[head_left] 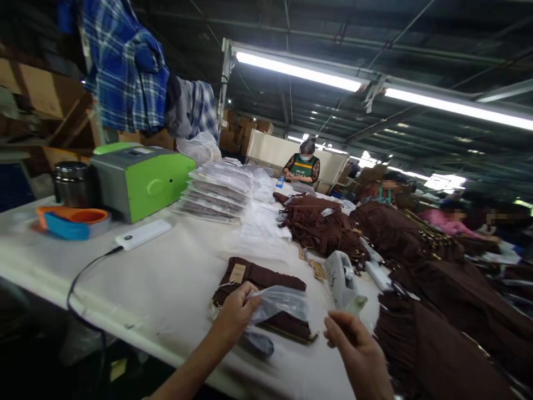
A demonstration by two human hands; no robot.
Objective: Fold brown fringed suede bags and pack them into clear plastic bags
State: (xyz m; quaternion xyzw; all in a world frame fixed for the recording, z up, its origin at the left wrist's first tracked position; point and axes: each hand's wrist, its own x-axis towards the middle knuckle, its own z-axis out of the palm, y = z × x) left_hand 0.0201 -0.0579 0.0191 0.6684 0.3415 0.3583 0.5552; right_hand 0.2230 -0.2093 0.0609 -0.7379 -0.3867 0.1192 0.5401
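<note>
My left hand (239,308) pinches a clear plastic bag (281,303), which hangs over a folded dark brown garment (266,275). A tan paper tag (237,273) on a white string lies on the garment's upper left. My right hand (356,347) is to the right of the bag, just in front of a white tape dispenser (342,280). Its fingers are curled with the tips close to the thumb; anything between them is too small to make out. Close below the garment, a dark rounded object (260,343) rests on the table, partly hidden by my left forearm.
Brown garments pile up (453,300) along the right side. Bagged flat items form a stack (216,191) beside a green and grey machine (144,180). A white power bank (144,234) with a cable, an orange tape roll (89,216) and a co-worker (303,166) are also there.
</note>
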